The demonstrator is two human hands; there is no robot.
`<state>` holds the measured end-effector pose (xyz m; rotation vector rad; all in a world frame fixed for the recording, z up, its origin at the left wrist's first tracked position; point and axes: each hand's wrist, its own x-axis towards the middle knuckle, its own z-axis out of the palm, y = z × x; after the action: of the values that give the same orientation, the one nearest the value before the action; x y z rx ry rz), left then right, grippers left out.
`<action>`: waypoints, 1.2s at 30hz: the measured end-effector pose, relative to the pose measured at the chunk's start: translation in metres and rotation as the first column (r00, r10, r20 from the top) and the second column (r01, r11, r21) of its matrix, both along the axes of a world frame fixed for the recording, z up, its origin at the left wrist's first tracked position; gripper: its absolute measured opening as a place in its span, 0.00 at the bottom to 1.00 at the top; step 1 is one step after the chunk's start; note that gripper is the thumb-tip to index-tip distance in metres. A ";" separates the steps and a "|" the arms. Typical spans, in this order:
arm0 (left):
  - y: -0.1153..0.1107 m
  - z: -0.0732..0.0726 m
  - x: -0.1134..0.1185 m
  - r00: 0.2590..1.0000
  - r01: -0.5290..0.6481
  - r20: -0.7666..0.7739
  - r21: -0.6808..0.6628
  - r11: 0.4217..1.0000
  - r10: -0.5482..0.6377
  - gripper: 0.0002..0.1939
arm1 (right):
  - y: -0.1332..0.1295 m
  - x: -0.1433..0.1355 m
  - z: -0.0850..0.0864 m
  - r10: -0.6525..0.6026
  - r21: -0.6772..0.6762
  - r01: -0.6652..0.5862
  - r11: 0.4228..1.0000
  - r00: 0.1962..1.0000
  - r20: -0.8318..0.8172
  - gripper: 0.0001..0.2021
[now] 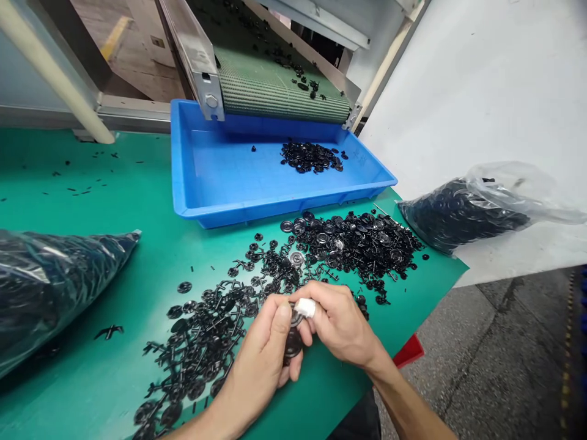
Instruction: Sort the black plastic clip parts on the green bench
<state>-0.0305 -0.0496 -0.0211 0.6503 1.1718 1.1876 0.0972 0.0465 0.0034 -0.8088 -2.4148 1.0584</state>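
Observation:
My left hand (270, 342) is closed around black round plastic parts (293, 343), cupped in the palm and fingers. Against it, my right hand (337, 321) pinches at one of these round pieces, with white tape (306, 307) on a fingertip. Whether both hands grip the same piece is partly hidden by the fingers. Beyond the hands lies a heap of black plastic parts (362, 244), discs mixed with small branched pieces. Another spread of black branched parts (206, 336) reaches toward the left front of the green table (151, 183).
A blue tray (220, 211) holding a pile of black parts (312, 157) stands under the end of a green conveyor belt (284, 91). Filled clear bags lie left (55, 287) and right (463, 211). Part of a red container (409, 351) shows below the table edge.

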 end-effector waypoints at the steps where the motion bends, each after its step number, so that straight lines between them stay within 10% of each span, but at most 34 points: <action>1: 0.001 0.001 -0.001 0.999 -0.026 0.044 0.011 1.000 0.025 0.15 | 0.008 -0.003 0.003 -0.025 0.060 0.022 0.998 0.999 0.048 0.13; 9: 0.008 0.010 -0.009 0.926 -0.070 0.370 -0.033 0.997 0.077 0.11 | 0.054 -0.031 0.020 -0.131 0.362 -0.115 0.925 0.797 0.589 0.18; 20: 0.012 0.016 -0.012 0.930 -0.030 0.357 -0.156 0.987 0.085 0.16 | 0.046 -0.006 0.001 -0.129 0.466 0.001 0.885 0.961 0.245 0.14; 26: 0.015 0.019 -0.011 0.947 -0.038 0.308 -0.176 0.984 0.092 0.16 | 0.017 0.011 0.023 0.094 0.448 -0.227 0.865 0.949 0.301 0.15; 36: 0.012 0.016 -0.006 0.991 0.052 0.133 -0.158 0.986 -0.031 0.19 | 0.016 0.024 0.012 0.032 0.195 -0.034 0.980 0.999 0.013 0.11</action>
<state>-0.0369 -0.0379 -0.0050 0.4651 1.1253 1.0713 0.1209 0.0629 0.0154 -0.7109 -2.5004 0.8134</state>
